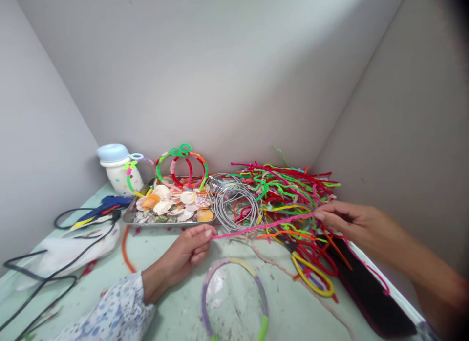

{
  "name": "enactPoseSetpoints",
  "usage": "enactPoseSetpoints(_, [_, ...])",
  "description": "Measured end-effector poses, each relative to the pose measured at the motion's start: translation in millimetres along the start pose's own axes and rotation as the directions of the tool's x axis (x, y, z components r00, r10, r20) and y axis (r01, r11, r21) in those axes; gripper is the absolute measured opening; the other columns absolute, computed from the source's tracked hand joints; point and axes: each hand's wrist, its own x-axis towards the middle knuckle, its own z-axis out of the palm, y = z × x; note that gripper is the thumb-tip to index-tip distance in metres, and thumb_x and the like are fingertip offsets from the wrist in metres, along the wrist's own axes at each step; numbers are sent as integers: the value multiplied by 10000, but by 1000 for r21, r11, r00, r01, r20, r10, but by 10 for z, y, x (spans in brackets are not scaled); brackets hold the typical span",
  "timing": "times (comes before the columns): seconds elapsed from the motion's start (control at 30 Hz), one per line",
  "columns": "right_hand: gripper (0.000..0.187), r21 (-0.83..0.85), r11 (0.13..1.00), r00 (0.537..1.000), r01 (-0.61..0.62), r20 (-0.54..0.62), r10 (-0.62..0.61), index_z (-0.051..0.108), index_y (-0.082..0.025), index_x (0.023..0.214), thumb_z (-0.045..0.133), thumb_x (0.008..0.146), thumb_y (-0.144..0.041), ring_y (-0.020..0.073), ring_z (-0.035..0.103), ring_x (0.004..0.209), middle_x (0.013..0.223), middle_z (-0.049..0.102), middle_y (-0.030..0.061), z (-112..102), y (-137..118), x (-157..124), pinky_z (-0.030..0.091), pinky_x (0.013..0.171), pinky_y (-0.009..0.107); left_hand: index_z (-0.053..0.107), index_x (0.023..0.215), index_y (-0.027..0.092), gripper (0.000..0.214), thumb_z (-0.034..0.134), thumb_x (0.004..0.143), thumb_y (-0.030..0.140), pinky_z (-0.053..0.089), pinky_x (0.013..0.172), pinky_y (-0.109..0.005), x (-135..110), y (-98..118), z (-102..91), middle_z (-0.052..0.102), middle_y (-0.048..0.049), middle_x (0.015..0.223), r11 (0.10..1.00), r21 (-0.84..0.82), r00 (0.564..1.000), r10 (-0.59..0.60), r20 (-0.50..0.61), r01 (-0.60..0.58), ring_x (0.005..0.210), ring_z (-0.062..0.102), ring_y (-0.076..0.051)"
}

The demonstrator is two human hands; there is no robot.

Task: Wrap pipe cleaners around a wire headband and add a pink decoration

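A pink pipe cleaner (pixel 264 226) is stretched level between my two hands. My left hand (pixel 188 253) pinches its left end just in front of the metal tray (pixel 129 217). My right hand (pixel 351 223) pinches the other end beside the big heap of coloured pipe cleaners (pixel 286 189). Below the stretched strand lies a headband (pixel 234 292) wrapped in purple, yellow and green, flat on the pale green table.
The tray holds several seashells (pixel 172 204). Behind it stand wrapped headbands (pixel 182 165) and a white jar with a blue lid (pixel 117 167). Bare grey hoops (pixel 234 204) lie at centre. A blue glue gun (pixel 104 206) with black cable sits left. Yellow-handled scissors (pixel 311 275) and a dark case (pixel 370 292) lie right.
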Motion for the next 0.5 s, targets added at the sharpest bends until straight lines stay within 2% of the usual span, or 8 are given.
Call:
enactPoseSetpoints(0.37, [380, -15, 1000, 999, 1, -47, -2, 681, -203, 932, 454, 869, -501, 227, 618, 778, 889, 709, 73, -31, 144, 42, 444, 711, 306, 646, 938, 119, 159, 664, 814, 216, 271, 473, -173, -20, 17, -14, 469, 25, 611, 1000, 8, 996, -31, 79, 30, 517, 376, -68])
enactPoseSetpoints(0.43, [404, -18, 1000, 1000, 10, -22, -11, 675, -206, 964, 437, 857, -514, 213, 611, 704, 806, 699, 57, -56, 174, 39, 451, 654, 297, 655, 947, 119, 173, 677, 803, 210, 281, 478, -171, -11, 11, -23, 499, 14, 631, 1000, 9, 997, -28, 66, 27, 525, 398, -66])
enactPoseSetpoints(0.5, [382, -49, 999, 994, -13, -108, 7, 691, -221, 920, 480, 819, -523, 181, 574, 590, 676, 662, 21, -68, 216, 36, 432, 567, 268, 660, 961, 125, 186, 690, 796, 207, 274, 471, -167, -2, 0, -37, 506, 19, 626, 1000, -3, 999, -20, 41, 21, 511, 393, -57])
